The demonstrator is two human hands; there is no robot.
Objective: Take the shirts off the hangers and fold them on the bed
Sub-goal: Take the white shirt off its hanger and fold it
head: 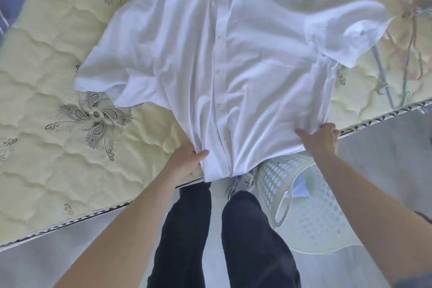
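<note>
Home bedroom: quilted mattress [58, 58], laundry basket [311, 213].

Head camera looks steeply down, close over the bed [46, 170] and floor [385, 147].

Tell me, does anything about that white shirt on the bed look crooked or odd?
Slightly. The white shirt lies rumpled, its hem hanging past the mattress edge where the left hand and right hand pinch it, and one sleeve is flipped up.
</note>
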